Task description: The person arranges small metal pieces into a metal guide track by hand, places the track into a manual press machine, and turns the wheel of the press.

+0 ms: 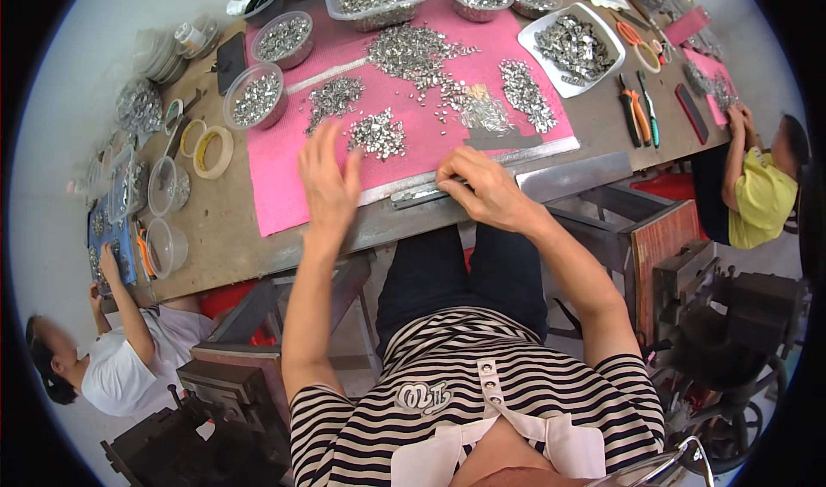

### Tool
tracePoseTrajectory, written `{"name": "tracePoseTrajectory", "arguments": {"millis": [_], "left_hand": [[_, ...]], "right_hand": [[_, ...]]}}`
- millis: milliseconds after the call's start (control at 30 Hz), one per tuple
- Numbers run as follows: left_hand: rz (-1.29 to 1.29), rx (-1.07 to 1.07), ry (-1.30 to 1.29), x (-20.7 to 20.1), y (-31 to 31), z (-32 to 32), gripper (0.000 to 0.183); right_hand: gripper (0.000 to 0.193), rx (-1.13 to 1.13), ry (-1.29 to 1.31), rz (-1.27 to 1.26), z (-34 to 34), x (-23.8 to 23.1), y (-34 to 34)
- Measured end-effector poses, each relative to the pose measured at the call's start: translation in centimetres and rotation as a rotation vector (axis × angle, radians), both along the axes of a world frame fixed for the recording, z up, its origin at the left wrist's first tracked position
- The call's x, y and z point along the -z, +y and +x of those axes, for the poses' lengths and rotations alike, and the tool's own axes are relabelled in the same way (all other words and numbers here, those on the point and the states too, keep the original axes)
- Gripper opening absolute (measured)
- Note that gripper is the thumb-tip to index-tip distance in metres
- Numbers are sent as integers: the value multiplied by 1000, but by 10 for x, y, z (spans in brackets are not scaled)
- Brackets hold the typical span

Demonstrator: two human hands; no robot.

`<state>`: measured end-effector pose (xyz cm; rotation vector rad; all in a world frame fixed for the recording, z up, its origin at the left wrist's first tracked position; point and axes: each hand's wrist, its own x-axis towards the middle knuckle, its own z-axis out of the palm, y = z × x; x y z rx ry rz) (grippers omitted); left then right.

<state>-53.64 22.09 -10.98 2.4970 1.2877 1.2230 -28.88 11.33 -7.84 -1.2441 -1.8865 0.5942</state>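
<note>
My left hand (329, 177) is raised over the pink mat (284, 177), its thumb apart from the fingers and the fingertips slightly blurred. It is just left of a small heap of shiny metal pieces (377, 134), with nothing visible in it. At the table's near edge, my right hand (489, 188) is closed, thumb and fingers pinching at the right end of a narrow metal bar (417, 197). What lies under those fingertips is hidden. Beyond the hands spread a second small heap (335, 96), a large heap (409, 52) and long thin silvery pieces (486, 113).
Plastic tubs of metal parts (256, 97) and a white square bowl (572, 50) ring the mat. Pliers (635, 113) lie at right, tape rolls (213, 153) at left. Co-workers sit at the left (129, 358) and right (761, 194). Dark machines (731, 323) stand below the table.
</note>
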Motion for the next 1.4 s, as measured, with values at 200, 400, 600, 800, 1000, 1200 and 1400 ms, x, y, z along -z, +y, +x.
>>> {"name": "tracePoseTrajectory", "arguments": {"millis": [200, 400, 600, 800, 1000, 1200, 1400], "left_hand": [[-24, -149, 145, 11, 59, -9, 37], [-22, -5, -111, 18, 75, -12, 17], [-38, -34, -129, 12, 70, -11, 11], [-110, -53, -212, 6, 66, -8, 9], [-192, -76, -319, 4, 64, -9, 8], [-210, -81, -360, 7, 63, -10, 9], [-205, -74, -411, 1, 60, -8, 9]], "right_hand": [[10, 26, -60, 134, -15, 11, -3], [11, 59, -150, 192, -17, 11, -4], [10, 46, -335, 361, -22, 8, -7], [6, 13, -299, 198, -2, 1, 13], [7, 144, -382, 238, -10, 13, 76], [11, 136, -458, 204, -17, 21, 79], [8, 136, -458, 189, 3, 12, 65]]}}
